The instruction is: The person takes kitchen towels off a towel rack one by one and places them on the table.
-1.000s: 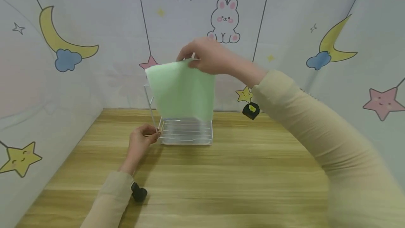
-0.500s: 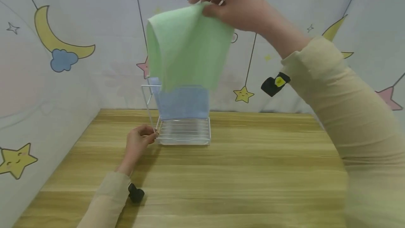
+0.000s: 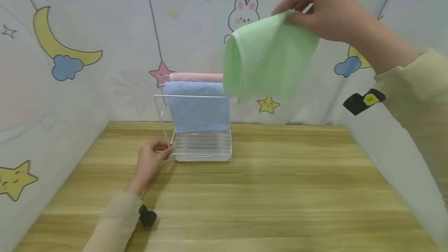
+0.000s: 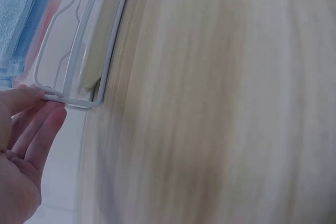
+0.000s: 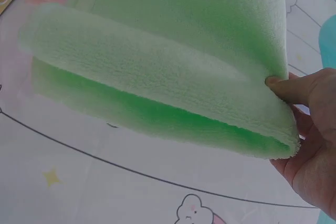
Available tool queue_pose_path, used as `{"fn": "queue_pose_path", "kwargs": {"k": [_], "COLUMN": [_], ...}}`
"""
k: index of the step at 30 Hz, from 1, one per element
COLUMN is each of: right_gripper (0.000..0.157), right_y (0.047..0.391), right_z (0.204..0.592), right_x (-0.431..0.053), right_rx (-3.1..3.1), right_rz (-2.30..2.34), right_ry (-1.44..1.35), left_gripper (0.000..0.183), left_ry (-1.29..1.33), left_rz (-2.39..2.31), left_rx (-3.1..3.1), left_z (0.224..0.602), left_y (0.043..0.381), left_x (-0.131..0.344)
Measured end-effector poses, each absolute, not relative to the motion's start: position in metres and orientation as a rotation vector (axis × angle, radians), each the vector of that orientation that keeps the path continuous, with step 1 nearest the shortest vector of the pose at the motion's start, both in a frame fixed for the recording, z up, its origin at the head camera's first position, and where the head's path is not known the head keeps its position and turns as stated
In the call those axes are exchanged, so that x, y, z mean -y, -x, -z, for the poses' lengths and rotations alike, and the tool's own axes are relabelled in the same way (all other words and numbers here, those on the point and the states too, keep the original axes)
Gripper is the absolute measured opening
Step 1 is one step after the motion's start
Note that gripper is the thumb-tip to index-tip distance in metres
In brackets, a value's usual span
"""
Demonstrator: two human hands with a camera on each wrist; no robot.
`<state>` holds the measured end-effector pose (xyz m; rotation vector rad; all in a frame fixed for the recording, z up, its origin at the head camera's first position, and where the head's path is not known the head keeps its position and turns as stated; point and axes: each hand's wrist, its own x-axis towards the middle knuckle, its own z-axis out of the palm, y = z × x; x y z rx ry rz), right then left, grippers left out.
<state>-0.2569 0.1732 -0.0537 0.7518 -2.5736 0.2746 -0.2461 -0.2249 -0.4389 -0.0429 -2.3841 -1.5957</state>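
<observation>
My right hand has the green towel up in the air, right of the rack, well above the table; thumb on one side, fingers on the other, pinching its top edge toward the right. Towel is doubled over, left end curling into an open loop, lower edges hanging loose; right wrist view shows fluffy pile along the fold. In the head view its left end covers the right end of the pink towel; depth gap, can't tell. My left hand is low at the rack's near left corner, thumb and fingertips pinching the wire there. White wire rack stands upright on the wooden table, toward the far side, slatted base at the bottom. Blue towel hangs over a bar behind the near top bar; pink towel farther back, slightly higher, mostly hidden. Beige sleeves on both arms, black device at left wrist, another at right. Far side: pale backdrop with moons, stars, a rabbit.
</observation>
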Motion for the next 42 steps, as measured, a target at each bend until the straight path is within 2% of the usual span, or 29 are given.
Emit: {"fn": "queue_pose_path", "kwargs": {"k": [13, 30, 42], "right_gripper": [0.022, 0.024, 0.023], "right_y": [0.257, 0.264, 0.266], "right_z": [0.113, 0.21, 0.248], "right_x": [-0.211, -0.223, -0.221], "right_rx": [2.635, 2.805, 2.936], "right_rz": [-0.27, -0.457, -0.682], "right_ry": [-0.818, -0.913, -1.02], "left_gripper": [0.014, 0.016, 0.017], "left_ry": [0.048, 0.041, 0.056], "left_rz": [1.557, 1.596, 1.617], "left_rx": [2.403, 2.426, 2.415], "left_z": [0.438, 0.434, 0.432], "left_y": [0.242, 0.242, 0.24], "left_x": [0.229, 0.23, 0.229]}}
